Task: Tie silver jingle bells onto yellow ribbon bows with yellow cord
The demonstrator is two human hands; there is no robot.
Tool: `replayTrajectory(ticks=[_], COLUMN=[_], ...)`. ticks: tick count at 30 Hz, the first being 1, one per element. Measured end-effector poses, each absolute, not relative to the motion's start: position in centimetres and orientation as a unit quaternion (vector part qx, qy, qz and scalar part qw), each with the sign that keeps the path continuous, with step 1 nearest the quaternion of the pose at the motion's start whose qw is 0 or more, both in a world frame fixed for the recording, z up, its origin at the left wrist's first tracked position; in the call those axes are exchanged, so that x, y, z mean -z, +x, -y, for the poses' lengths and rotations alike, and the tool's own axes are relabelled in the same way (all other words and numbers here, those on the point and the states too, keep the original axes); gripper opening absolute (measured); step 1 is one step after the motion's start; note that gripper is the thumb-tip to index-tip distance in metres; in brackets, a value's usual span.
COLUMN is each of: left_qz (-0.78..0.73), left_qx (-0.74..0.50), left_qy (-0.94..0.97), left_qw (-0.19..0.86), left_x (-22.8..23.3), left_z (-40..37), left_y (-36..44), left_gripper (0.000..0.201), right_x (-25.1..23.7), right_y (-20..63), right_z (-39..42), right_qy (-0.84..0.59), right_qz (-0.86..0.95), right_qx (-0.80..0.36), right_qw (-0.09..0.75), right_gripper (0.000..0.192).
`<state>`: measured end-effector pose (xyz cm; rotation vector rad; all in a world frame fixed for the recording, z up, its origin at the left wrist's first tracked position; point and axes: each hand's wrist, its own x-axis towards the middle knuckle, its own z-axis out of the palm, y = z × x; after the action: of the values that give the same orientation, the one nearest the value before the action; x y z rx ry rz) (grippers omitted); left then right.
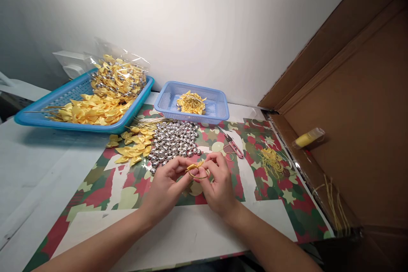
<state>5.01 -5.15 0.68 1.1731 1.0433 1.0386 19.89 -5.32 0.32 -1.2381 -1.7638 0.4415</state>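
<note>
My left hand [167,182] and my right hand [219,180] meet above the patterned mat [280,204]. Together they pinch a small yellow ribbon bow [195,165] with a loop of gold cord [199,175] hanging under it. Just beyond my fingers lies a heap of silver bells [175,142]. Loose yellow bows [134,144] are spread to the left of the bells.
A large blue tray [38,110] at the back left holds many yellow bows and a clear bag of them. A small blue basket [216,108] holds finished pieces. Pink snips [232,144], yellow thread scraps [270,159], a yellow spool [307,138] and a cardboard wall lie to the right.
</note>
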Motion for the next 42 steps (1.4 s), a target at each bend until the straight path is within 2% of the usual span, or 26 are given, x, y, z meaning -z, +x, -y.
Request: replayTrajectory(ticks=[13,20,23,26,28,34,38,42], left_qz=[-0.473,-0.502,-0.508,-0.502,-0.496,-0.499,-0.501,-0.496], left_qx=[-0.457,-0.440,-0.429,-0.414,-0.401,-0.367,-0.356,-0.352], left_qy=[0.607,0.643,0.639,0.627,0.623,0.601,0.598,0.594], left_qw=[0.446,0.375,0.385,0.429,0.453,0.505,0.515,0.527], left_x=[-0.5,-0.3,-0.2,-0.1,-0.1,-0.3,-0.4,-0.4], left_z=[4.7,4.4,4.2,4.1,4.1,4.2,4.3,4.3], left_y=[4.7,4.3,4.2,4.4,4.5,4.8,4.8,4.7], left_gripper=[0.012,0.012,0.012,0.014,0.015,0.018,0.017,0.017], right_x=[-0.1,-0.8,-1.0,-0.9,-0.8,-1.5,-1.6,-1.3], right_y=[19.8,19.5,19.3,19.6,19.9,20.5,20.6,20.9], right_z=[5.3,6.2,6.8,6.6,6.2,5.5,5.2,4.6], right_qy=[-0.519,-0.486,-0.447,-0.502,-0.549,-0.631,-0.632,-0.563], right_qz=[0.710,0.683,0.717,0.708,0.705,0.696,0.669,0.605], right_qx=[-0.187,-0.263,-0.266,-0.245,-0.235,-0.219,-0.308,-0.475], right_qw=[0.438,0.478,0.464,0.432,0.383,0.265,0.243,0.303], right_gripper=[0.019,0.026,0.011,0.032,0.037,0.025,0.034,0.030])
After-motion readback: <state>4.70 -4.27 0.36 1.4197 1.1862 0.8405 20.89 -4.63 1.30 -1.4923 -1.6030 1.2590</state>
